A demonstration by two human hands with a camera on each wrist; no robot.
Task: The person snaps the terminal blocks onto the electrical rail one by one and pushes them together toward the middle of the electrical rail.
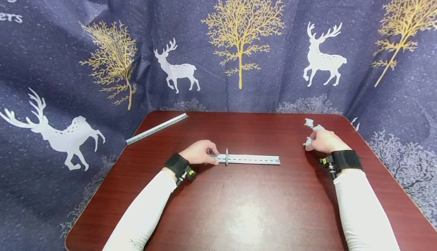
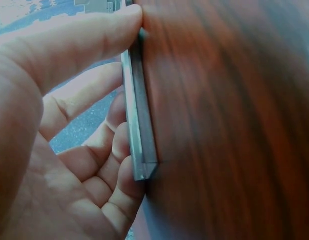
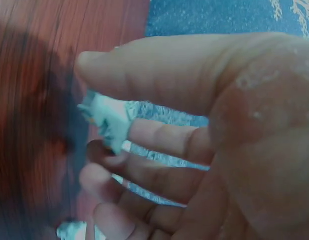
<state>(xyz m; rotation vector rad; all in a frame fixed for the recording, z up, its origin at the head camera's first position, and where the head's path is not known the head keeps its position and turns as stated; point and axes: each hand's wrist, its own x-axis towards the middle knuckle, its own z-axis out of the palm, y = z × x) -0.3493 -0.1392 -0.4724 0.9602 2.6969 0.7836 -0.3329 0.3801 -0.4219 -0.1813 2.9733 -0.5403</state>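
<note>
My left hand (image 1: 198,152) grips the left end of a slotted metal DIN rail (image 1: 254,159) lying crosswise on the table. In the left wrist view the thumb lies along one edge of the rail (image 2: 139,115) and the fingers along the other. A thin grey piece (image 1: 227,157) sits across the rail just right of the fingertips. At the table's right side, my right hand (image 1: 326,141) pinches a small light-grey plastic piece (image 3: 110,120) between thumb and fingers. More pale plastic pieces (image 1: 308,122) lie just beyond that hand, partly hidden by it.
A second slotted metal rail (image 1: 157,128) lies slanted at the table's far left. The dark red wooden table (image 1: 246,209) has rounded corners. A blue curtain (image 1: 218,53) printed with deer and trees hangs behind and around it.
</note>
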